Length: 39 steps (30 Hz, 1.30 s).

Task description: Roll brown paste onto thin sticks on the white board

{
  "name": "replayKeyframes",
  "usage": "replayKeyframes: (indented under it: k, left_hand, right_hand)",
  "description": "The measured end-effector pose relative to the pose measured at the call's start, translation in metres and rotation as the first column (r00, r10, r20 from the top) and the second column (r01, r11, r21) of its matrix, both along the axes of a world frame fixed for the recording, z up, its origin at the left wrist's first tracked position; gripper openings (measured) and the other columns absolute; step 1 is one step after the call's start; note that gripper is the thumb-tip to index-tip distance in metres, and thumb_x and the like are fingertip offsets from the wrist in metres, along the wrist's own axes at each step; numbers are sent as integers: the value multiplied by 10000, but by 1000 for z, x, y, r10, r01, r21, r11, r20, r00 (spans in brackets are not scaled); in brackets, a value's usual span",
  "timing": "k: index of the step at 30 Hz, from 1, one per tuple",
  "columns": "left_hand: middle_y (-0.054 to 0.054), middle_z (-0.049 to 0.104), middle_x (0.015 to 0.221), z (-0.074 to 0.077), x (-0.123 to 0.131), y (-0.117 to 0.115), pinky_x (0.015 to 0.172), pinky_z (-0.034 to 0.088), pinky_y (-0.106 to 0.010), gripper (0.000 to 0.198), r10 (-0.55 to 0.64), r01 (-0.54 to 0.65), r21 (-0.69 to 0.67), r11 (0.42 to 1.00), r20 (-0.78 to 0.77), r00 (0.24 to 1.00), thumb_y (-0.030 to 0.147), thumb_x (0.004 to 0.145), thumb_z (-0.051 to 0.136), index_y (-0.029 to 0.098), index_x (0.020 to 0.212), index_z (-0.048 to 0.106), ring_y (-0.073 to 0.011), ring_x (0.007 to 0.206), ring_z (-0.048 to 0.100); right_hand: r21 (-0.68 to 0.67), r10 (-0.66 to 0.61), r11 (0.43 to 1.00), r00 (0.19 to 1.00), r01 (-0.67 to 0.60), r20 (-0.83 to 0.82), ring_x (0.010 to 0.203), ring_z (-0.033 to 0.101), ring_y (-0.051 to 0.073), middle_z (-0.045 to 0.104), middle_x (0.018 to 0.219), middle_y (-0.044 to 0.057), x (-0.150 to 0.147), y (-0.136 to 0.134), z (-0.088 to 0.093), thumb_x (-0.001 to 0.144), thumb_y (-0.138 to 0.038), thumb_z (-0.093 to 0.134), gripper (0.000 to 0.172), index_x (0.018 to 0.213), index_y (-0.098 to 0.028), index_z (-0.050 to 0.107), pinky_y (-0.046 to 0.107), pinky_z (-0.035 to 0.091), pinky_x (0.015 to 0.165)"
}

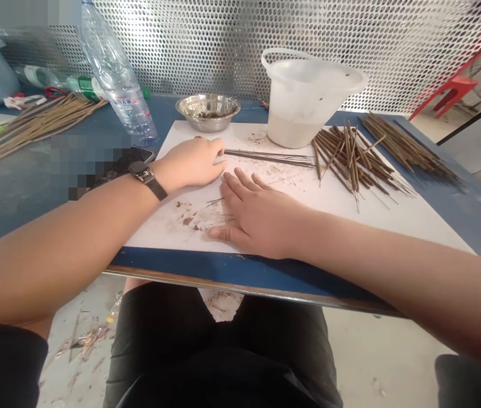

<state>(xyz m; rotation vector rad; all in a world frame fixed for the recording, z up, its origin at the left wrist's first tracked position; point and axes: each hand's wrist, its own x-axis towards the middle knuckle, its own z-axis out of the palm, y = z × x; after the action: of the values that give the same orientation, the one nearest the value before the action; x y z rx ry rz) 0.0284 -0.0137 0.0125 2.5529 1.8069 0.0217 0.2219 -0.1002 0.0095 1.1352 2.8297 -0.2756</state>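
The left hand [191, 163] lies back uppermost, its fingers bunched and curled inward, the fingertips [218, 148] turned toward the right side of the view; from this head view it is hard to say whether they pinch anything; the left wrist [152, 177] angles slightly behind it, and the left forearm [74, 229] slants in from the lower left; the right hand [257, 212] lies flat, palm down, its fingers [240, 184] spread and pointing up and left, its thumb [223, 231] stretched out low; the right forearm [384, 272] reaches in from the right edge; the hands sit near each other, not touching; a left sleeve [2, 362] and a right sleeve [469, 382], both dark, show at the lower corners.
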Motion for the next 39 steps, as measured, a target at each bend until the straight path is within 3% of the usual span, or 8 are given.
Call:
replayKeyframes:
  k: [6, 12, 19, 26, 34, 39]
  left_hand:
    - [-145, 759, 1152, -1, -1, 0, 870, 517, -415, 397, 10, -9, -10, 1000, 20, 1000, 425, 1064, 521, 213, 1355, 687, -341, 1053, 709]
    - [-162, 764, 1144, -2, -1, 3, 886, 520, -448, 416, 8, -8, 4, 1000, 6, 1000, 368, 1037, 522, 203, 1381, 686, -370, 1074, 707]
    - [-162, 760, 1156, 0, -2, -1, 869, 520, -442, 421, 8, -7, -9, 1000, 27, 1000, 424, 1056, 524, 211, 1381, 685, -363, 1051, 705]
    - [-194, 742, 1258, 3, 1, -3, 876, 521, -445, 480, 24, -24, -31, 999, -6, 1000, 431, 1064, 503, 175, 1436, 668, -373, 1070, 715]
    - [-203, 731, 1281, 5, 0, -4, 876, 533, -453, 503, 19, -19, -59, 998, -8, 1000, 470, 1076, 457, 182, 1435, 658, -367, 1053, 719]
    - [-219, 725, 1262, 2, -2, -2, 865, 535, -459, 512, 9, -9, -48, 999, 10, 1000, 476, 1067, 478, 165, 1431, 663, -376, 1031, 727]
  right_hand:
    - [-19, 6, 1000, 1000, -6, -20, 1732, 200, 483, 302, 1825, 291, 6, -18, 1, 1045, -887, 216, 1163, 1735, 29, 404, 668, 241, 1399]
    - [-24, -25, 999, 999, 24, -31, 1743, 70, 493, 128, 1853, 321, -3, 3, -1, 1069, -852, 243, 1172, 1759, 95, 256, 657, 168, 1411]
    - [-45, -15, 999, 1000, 15, -5, 1746, 68, 492, 246, 1842, 297, 9, -19, 7, 1038, -896, 240, 1185, 1731, 53, 395, 682, 154, 1412]
    - [-96, -32, 995, 999, 30, -17, 1732, -9, 526, 87, 1871, 294, 7, 4, 5, 1059, -868, 273, 1166, 1778, 50, 256, 720, 144, 1392]
    - [-200, 54, 976, 985, -86, -161, 1746, 88, 489, 192, 1869, 256, 27, 5, 11, 1040, -906, 323, 1141, 1768, -28, 371, 685, 194, 1400]
    - [-184, 47, 981, 994, -65, -102, 1746, 32, 473, 133, 1863, 278, 32, -1, 7, 1053, -875, 377, 1163, 1777, 30, 283, 667, 154, 1415]
